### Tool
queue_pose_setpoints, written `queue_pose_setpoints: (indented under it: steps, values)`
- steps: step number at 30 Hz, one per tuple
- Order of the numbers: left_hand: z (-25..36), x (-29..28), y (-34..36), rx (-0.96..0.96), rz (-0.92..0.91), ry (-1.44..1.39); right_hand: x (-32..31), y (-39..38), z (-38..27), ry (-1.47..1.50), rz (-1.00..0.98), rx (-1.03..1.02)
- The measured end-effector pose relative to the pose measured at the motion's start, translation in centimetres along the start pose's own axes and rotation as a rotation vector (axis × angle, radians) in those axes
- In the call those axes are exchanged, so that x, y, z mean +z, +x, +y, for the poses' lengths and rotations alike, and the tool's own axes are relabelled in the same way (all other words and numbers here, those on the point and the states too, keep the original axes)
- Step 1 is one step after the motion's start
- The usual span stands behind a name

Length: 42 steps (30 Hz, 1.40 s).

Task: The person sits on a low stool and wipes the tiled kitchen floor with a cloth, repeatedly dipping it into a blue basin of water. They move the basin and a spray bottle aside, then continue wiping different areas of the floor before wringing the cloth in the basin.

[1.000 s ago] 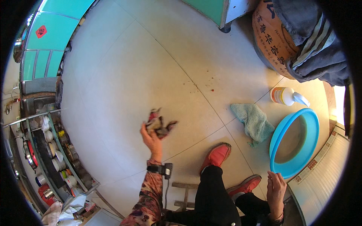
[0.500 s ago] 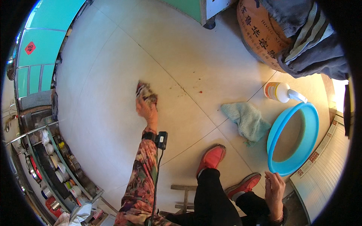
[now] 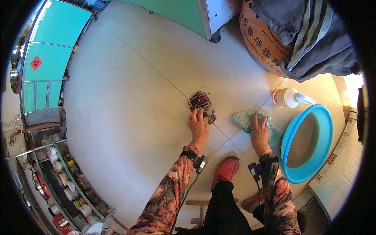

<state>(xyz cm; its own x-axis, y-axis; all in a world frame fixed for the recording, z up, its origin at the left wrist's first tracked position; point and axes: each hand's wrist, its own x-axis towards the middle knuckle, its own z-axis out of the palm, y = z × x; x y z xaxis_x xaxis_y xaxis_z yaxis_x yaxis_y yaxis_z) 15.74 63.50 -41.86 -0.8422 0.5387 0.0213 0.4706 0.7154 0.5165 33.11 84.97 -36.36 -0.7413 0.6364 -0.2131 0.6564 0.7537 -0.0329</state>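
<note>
My left hand is closed on a dark red checked cloth that lies bunched on the tiled floor, its fingers pressing down on the near end. To the right, my right hand grips the middle of a crumpled pale green towel, with its index and middle fingers lying on top. The thumb of that hand is mostly hidden. The towel's right end lies beside a blue basin holding cloudy water.
A white bottle lies on its side behind the basin. An orange drum draped with dark clothing stands far right. Teal cabinets and a dish rack line the left. My red shoe and a low wooden stool are near.
My left hand has swept the checked cloth rightward across the floor, over the spot where dark crumbs lay. My right hand has moved forward from beside my knee onto the green towel.
</note>
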Motion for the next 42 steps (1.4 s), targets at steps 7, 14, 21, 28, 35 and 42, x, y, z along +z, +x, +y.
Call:
queue_pose_setpoints:
  steps: [7, 14, 21, 28, 35, 42]
  values:
    - [1.0, -3.7, 0.6, 0.019, 0.058, -0.347, 0.2, 1.1, 3.9, 0.073, -0.1, 0.121]
    - [-5.2, -5.5, 14.4, 0.108, 0.206, -0.108, 1.4, 1.7, 4.3, 0.118, -0.125, 0.155]
    - [-3.9, 1.6, 15.6, 0.232, 0.069, -0.036, 1.2, 2.0, 4.2, 0.213, -0.191, 0.174]
    - [3.8, 1.1, 6.0, 0.281, -0.148, -0.148, 1.4, 2.1, 4.0, 0.196, -0.149, 0.185]
    - [2.8, -3.7, 3.8, 0.192, -0.084, -0.301, 0.9, 2.1, 4.2, 0.218, -0.181, 0.185]
    - [-3.1, -2.0, 6.2, -0.068, 0.014, -0.111, 1.5, 2.2, 4.0, 0.163, -0.153, 0.21]
